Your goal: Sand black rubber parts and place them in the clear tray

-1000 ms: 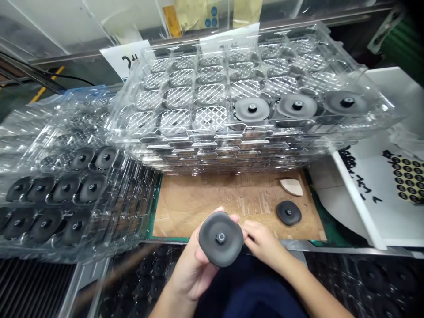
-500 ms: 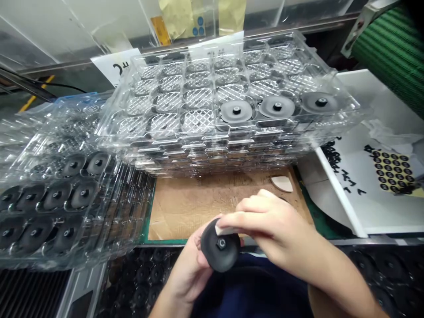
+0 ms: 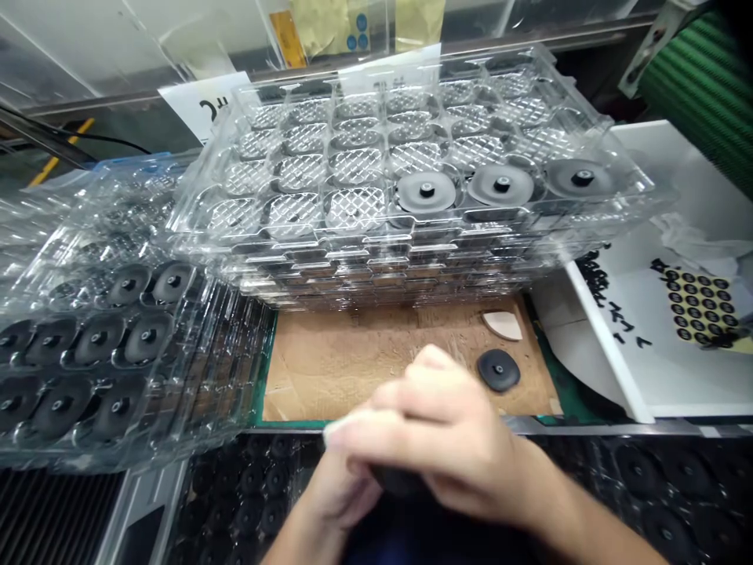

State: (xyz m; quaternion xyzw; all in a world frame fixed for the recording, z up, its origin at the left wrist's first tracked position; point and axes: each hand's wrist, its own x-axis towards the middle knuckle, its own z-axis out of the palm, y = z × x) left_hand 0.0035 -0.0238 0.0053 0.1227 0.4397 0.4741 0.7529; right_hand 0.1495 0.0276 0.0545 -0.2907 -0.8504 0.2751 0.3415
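Note:
My left hand [image 3: 338, 486], low in the middle, is closed around a black rounded disc [image 3: 400, 480]. Most of that disc is covered by my hands, and only a dark part of its underside shows. My right hand [image 3: 438, 435] lies across the top of the disc with its fingers bent over it. A whitish edge of a small white pad [image 3: 334, 431] shows at its fingertips, blurred by motion. Beyond my right hand, another black disc [image 3: 499, 369] with a central hub rests on the cardboard [image 3: 329, 353], near a curved off-white piece [image 3: 502, 325].
A stack of clear plastic trays [image 3: 405, 235] stands behind the cardboard, its top one carrying three discs in front. Another tray stack [image 3: 147, 392] with black discs stands at left. The white bin [image 3: 688, 384] at right holds small black pieces and a sticker sheet [image 3: 700, 306].
My right hand has moved left and down over the disc, hiding its face and hub. The disc on the cardboard, formerly behind my right hand, now shows.

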